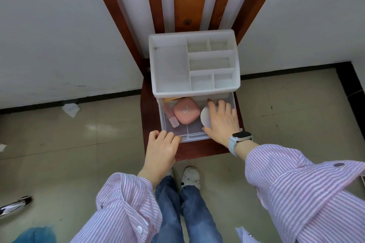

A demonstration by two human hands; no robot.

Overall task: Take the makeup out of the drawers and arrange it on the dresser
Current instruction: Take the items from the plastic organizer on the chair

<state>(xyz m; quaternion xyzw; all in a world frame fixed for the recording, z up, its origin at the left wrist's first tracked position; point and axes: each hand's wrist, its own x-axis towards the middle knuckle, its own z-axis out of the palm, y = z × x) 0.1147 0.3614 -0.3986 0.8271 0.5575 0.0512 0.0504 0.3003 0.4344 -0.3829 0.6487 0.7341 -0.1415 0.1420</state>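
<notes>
Retrieval step: left hand (161,145) grips the open drawer (197,136) front, right hand (220,119) reaches in with fingers spread over the white round compact (205,117) beside the pink compact (186,111), nothing clasped yet; next, lift it into the organizer tray (169,69).

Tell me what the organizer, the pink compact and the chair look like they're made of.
Organizer: probably plastic, frosted white tray on top, clear drawer whose contents show through the walls. Pink compact: likely matte plastic, smooth with rounded corners; can't be sure. Chair: wood with a reddish-brown glossy varnish, grain visible on the centre slat.
</notes>
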